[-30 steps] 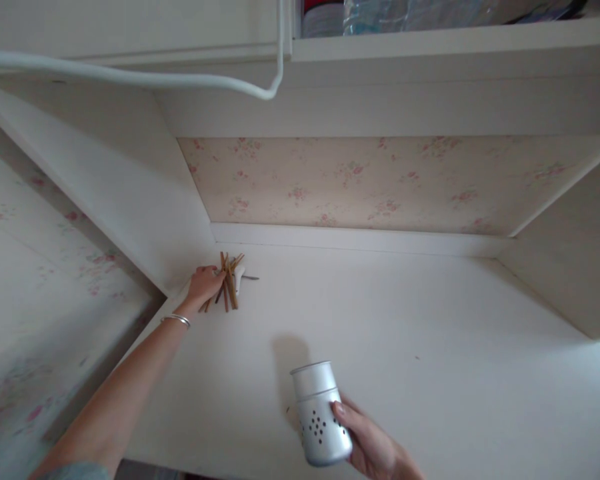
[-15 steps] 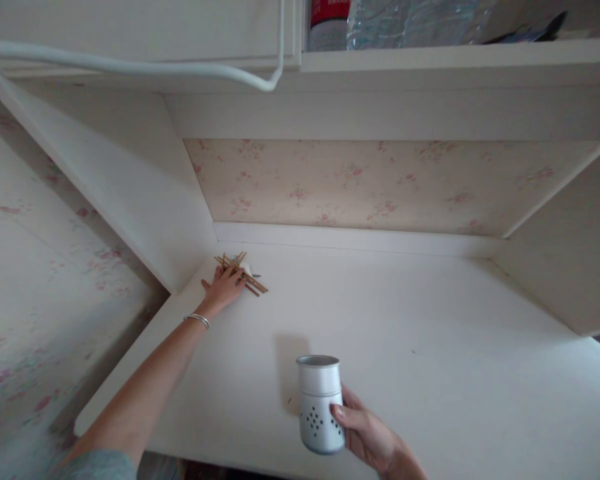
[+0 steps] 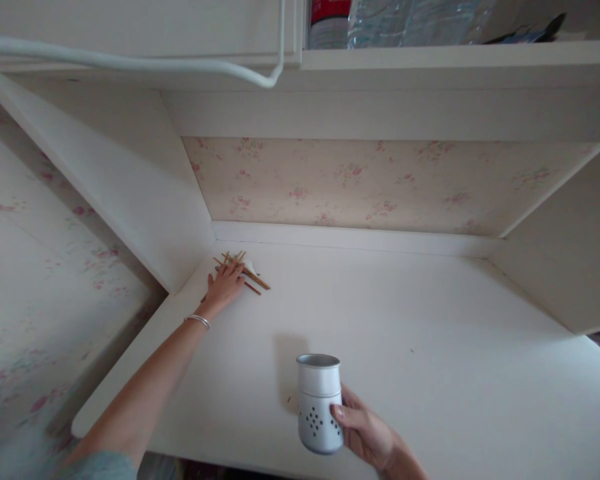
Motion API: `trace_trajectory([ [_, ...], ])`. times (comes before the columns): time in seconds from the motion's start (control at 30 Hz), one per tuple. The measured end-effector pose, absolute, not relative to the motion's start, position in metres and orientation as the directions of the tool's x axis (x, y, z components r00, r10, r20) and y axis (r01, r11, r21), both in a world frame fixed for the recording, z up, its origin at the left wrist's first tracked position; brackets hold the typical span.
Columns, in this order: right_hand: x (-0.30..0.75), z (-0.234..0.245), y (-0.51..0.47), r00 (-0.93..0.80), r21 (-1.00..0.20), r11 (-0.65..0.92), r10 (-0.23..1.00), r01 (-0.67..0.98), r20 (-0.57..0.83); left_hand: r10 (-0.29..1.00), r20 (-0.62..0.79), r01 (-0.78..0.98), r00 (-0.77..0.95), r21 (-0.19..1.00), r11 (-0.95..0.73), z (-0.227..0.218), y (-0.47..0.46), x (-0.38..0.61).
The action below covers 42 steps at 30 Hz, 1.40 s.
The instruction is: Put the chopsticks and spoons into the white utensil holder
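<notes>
In the head view, my right hand (image 3: 367, 427) is wrapped round a silvery utensil holder (image 3: 319, 410) with small holes in its side. The holder stands upright, and its mouth shows no contents. My left hand (image 3: 225, 283) reaches to the far left corner and lies over a loose pile of brown chopsticks (image 3: 258, 279). Its fingers are stretched and slightly apart, touching the sticks from above. Beside the fingers, partly under the sticks, lies a small white thing (image 3: 249, 265) whose kind I cannot make out.
A white tabletop (image 3: 380, 320) spreads under both hands, with side panels at left and right. Overhead, a shelf (image 3: 430, 59) carries clear plastic bottles (image 3: 410, 23) and a red-labelled container (image 3: 330, 23). A white rail (image 3: 130, 65) juts out at upper left.
My left hand has shifted slightly over the pile, and some chopsticks under it have moved and spread. My right hand and the holder have stayed nearly still.
</notes>
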State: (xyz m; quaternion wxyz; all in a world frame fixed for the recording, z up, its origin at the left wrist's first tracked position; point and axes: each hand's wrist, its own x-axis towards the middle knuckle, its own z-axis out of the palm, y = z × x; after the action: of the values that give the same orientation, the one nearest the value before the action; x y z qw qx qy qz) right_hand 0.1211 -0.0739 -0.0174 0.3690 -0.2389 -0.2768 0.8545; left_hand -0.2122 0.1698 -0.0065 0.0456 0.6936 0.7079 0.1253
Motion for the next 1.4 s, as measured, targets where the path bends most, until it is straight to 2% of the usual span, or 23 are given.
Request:
trace_trajectory([
  [0.13,0.121,-0.018,-0.069,-0.574,-0.657,-0.546,0.793,-0.52,-0.205,0.967,0.252,0.95,-0.038,0.31,-0.044,-0.014,0.129,-0.209],
  [0.23,0.117,-0.009,-0.046,-0.484,-0.777,-0.439,0.852,-0.451,-0.201,0.938,0.347,0.898,-0.019,0.419,-0.137,-0.029,0.077,-0.195],
  [0.33,0.105,0.004,-0.001,-0.351,-0.914,-0.26,0.925,-0.312,-0.144,0.923,0.374,0.823,-0.088,0.55,-0.144,-0.043,0.014,-0.172],
  [0.43,0.086,0.013,0.06,-0.173,-0.984,-0.13,0.979,-0.124,-0.107,0.939,0.325,0.755,-0.117,0.643,-0.128,-0.052,-0.038,-0.147],
  [0.5,0.073,0.014,0.1,-0.032,-0.994,-0.055,0.998,0.091,-0.058,0.954,0.291,0.746,-0.075,0.651,-0.14,-0.054,-0.058,-0.136],
  [0.63,0.047,0.005,0.162,0.079,-0.969,-0.026,0.997,0.245,-0.007,0.964,0.261,0.75,-0.044,0.646,-0.141,-0.054,-0.064,-0.131],
  [0.87,0.009,-0.008,0.203,0.082,-0.908,0.049,0.992,0.417,0.092,0.966,0.246,0.714,-0.074,0.689,-0.121,-0.056,-0.054,-0.135],
  [1.0,0.0,-0.012,0.212,0.045,-0.889,0.042,0.997,0.456,0.071,0.965,0.228,0.672,-0.126,0.736,-0.086,-0.055,-0.054,-0.135],
  [1.2,0.015,-0.026,0.198,0.023,-0.902,-0.005,1.0,0.433,0.005,0.971,0.187,0.608,-0.152,0.792,-0.058,-0.05,-0.054,-0.137],
  [1.4,0.06,-0.041,0.107,-0.021,-0.937,0.007,1.0,0.35,-0.001,0.985,0.054,0.503,-0.163,0.863,0.036,-0.036,-0.046,-0.124],
])
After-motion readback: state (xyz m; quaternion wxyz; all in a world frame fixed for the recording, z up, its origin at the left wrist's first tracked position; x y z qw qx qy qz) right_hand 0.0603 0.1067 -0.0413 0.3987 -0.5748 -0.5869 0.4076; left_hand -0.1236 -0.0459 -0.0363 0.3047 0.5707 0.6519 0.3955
